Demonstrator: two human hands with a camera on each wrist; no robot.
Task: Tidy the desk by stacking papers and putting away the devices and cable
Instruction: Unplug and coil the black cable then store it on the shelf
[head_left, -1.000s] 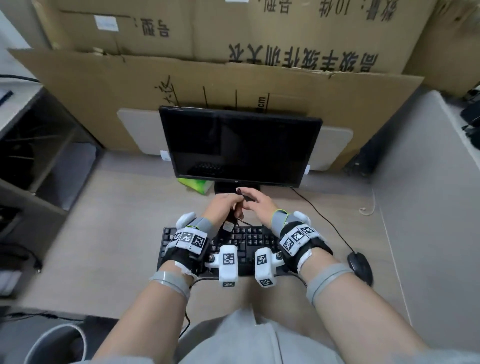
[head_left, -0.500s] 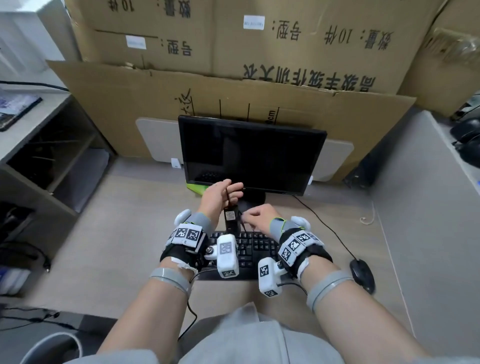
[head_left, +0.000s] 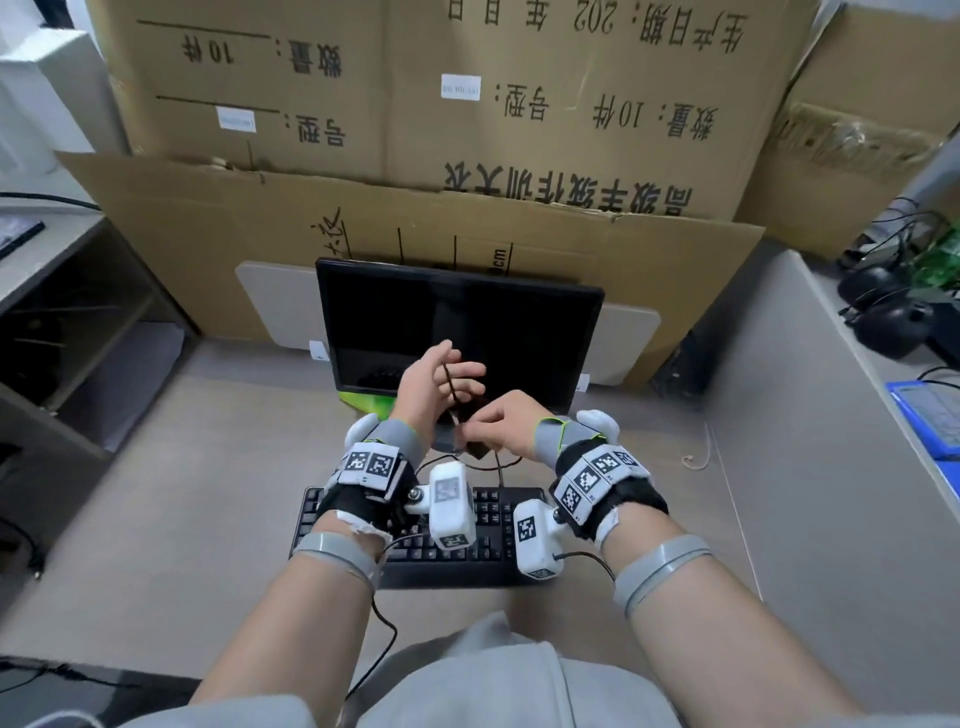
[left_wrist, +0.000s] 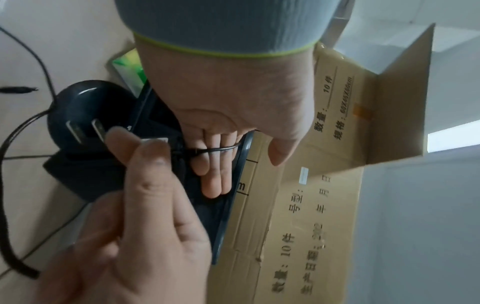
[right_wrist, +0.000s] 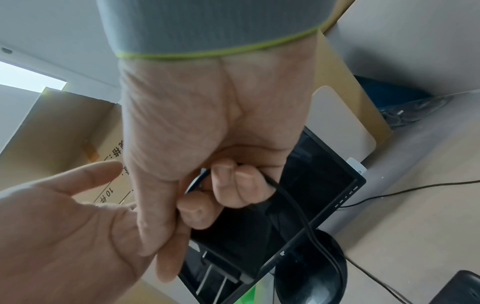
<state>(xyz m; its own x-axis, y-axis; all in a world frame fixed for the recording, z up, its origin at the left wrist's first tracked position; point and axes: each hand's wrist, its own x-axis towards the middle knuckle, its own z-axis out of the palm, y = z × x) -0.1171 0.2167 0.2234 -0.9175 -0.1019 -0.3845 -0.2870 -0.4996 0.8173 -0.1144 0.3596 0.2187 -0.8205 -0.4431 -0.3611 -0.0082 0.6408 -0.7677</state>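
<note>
My right hand (head_left: 498, 422) grips a black power adapter (head_left: 477, 449) in front of the monitor (head_left: 467, 322). In the left wrist view its thumb and forefinger pinch the adapter (left_wrist: 85, 164), whose two plug prongs stick out. My left hand (head_left: 457, 375) is raised beside it with the fingers straight. The thin black cable (head_left: 449, 382) runs across them. In the left wrist view the cable (left_wrist: 223, 148) loops over the left fingers (left_wrist: 215, 170), with the thumb held apart. In the right wrist view my right hand (right_wrist: 228, 191) curls round the cable (right_wrist: 293, 205), which trails down.
A black keyboard (head_left: 488, 558) lies under my wrists. A green item (head_left: 363, 402) pokes out beneath the monitor. Cardboard boxes (head_left: 467, 104) stand behind. An open shelf (head_left: 78, 322) is on the left and a grey partition (head_left: 831, 441) on the right, with dark gear (head_left: 883, 312) beyond it.
Both hands have risen from above the keyboard to in front of the screen with the adapter. The left fingers have straightened and the cable now lies across them.
</note>
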